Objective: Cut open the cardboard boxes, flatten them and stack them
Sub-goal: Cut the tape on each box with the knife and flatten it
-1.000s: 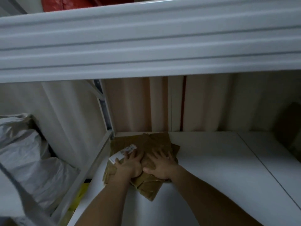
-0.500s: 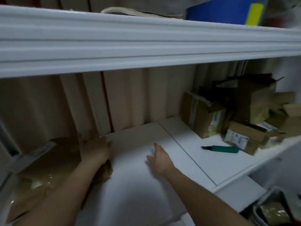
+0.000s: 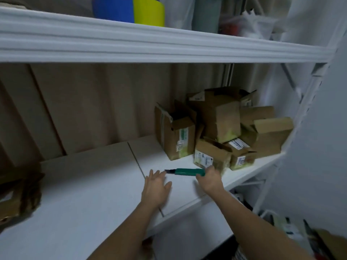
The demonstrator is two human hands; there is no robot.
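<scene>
A green box cutter [image 3: 187, 172] lies on the white shelf [image 3: 105, 186] with its blade pointing left. My right hand [image 3: 210, 178] curls round the cutter's right end. My left hand [image 3: 156, 186] rests flat on the shelf just left of the blade, fingers spread. Behind the cutter stands a heap of several brown cardboard boxes [image 3: 221, 128] with labels, some with flaps open. The stack of flattened cardboard [image 3: 16, 192] lies at the shelf's far left, partly cut off by the frame edge.
An upper white shelf [image 3: 169, 47] overhangs close above, carrying a blue and yellow roll [image 3: 131, 10] and bags. A beige ribbed wall backs the shelf. A white frame post [image 3: 293, 151] stands on the right. More items sit below at the lower right.
The view swung right from the flattened stack to the boxes. My left hand left the flat cardboard and lies by the blade. My right hand reached over and took hold of the cutter.
</scene>
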